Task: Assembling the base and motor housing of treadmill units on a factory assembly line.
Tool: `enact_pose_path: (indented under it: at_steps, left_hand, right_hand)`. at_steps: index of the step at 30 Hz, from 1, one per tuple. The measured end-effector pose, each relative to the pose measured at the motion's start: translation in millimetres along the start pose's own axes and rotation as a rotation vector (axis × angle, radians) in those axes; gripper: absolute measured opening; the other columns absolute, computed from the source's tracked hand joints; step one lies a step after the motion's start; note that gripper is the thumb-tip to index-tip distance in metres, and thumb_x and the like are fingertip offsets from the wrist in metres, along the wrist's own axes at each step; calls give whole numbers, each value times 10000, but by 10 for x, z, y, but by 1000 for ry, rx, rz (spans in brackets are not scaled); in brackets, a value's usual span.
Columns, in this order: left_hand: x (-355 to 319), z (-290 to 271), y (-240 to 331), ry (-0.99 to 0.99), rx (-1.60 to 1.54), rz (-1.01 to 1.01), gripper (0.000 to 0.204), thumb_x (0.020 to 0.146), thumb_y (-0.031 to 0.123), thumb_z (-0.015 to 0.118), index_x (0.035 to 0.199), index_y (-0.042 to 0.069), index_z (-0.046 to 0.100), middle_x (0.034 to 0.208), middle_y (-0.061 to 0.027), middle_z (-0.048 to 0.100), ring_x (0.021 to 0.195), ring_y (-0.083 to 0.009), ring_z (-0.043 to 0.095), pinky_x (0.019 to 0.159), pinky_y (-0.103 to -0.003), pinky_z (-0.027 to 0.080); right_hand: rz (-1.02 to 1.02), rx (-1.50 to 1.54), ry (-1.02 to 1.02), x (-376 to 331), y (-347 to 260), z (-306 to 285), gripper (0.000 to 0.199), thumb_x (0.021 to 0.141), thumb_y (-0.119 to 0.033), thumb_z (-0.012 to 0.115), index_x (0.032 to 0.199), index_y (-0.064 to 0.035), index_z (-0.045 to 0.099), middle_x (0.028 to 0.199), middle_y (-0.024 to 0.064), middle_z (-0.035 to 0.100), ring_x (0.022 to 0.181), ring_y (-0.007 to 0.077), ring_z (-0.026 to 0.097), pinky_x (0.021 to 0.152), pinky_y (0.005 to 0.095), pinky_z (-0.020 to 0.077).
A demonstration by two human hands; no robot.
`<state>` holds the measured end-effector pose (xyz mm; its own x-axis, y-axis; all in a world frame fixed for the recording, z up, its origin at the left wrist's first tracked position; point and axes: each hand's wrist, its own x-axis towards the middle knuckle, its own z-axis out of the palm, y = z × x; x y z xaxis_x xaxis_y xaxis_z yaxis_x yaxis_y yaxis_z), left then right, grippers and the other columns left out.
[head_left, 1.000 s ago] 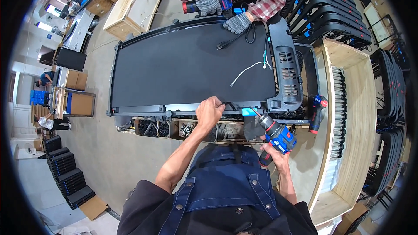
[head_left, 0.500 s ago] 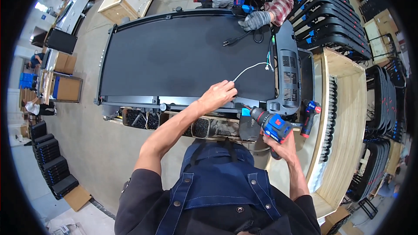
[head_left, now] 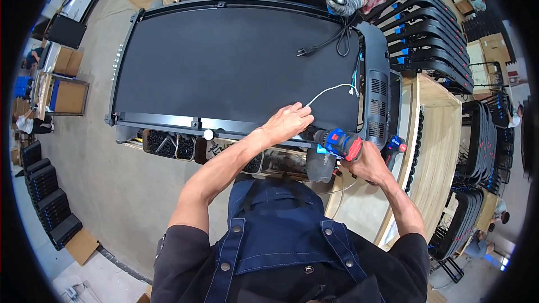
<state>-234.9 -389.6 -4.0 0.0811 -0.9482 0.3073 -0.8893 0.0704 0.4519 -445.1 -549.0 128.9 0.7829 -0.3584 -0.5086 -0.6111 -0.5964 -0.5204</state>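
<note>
Left hand point(head_left: 287, 122): at near edge of black deck point(head_left: 230, 62), bunched by end of white wire point(head_left: 328, 88); perhaps pinching something, cannot tell from above.
Right hand point(head_left: 368, 161): clamped round blue-and-red drill point(head_left: 340, 144), apart from left hand.
Drill: over near rail point(head_left: 168, 119), pointing leftward.
Black plug cord point(head_left: 306, 51): looped on deck, near co-worker's gloved hand point(head_left: 343, 4).
Second drill point(head_left: 396, 145): just right of right hand.

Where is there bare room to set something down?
On the black belt, left and middle, between far rail and near rail. Crowded toward the right: black cable, white wire, left hand, and right hand holding a drill.
</note>
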Motion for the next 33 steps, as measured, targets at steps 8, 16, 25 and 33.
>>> enact_pose_path:
  at_steps: [8,16,25,33]
  left_hand:
    - [6,-24,-10,-17,-28,-7,117,819,106,667,840,64,561,903,-71,538,897,-270,582,763,-399,555]
    - [-19,38,-74,7,-80,-9,103,835,118,638,834,66,549,896,-70,532,902,-276,572,745,-397,541]
    - [-47,129,-111,55,-188,-7,77,829,110,631,823,72,563,891,-62,525,915,-254,572,759,-379,543]
    - [-165,73,-50,130,-146,-11,74,828,97,644,888,69,612,916,-55,539,928,-229,573,782,-355,542]
  right_hand:
    - [43,-101,-43,14,-175,-32,296,694,-192,776,872,24,682,786,229,690,779,415,682,715,449,533]
    - [20,-208,-16,59,-417,0,376,663,-202,821,959,-16,684,827,217,703,824,423,682,742,467,540]
    - [133,-389,-100,239,-821,-68,324,699,-196,786,964,-43,677,823,210,705,823,422,676,756,474,547]
    - [162,-472,-190,307,-981,-49,269,725,-147,731,974,-61,677,806,193,703,825,415,679,757,465,549]
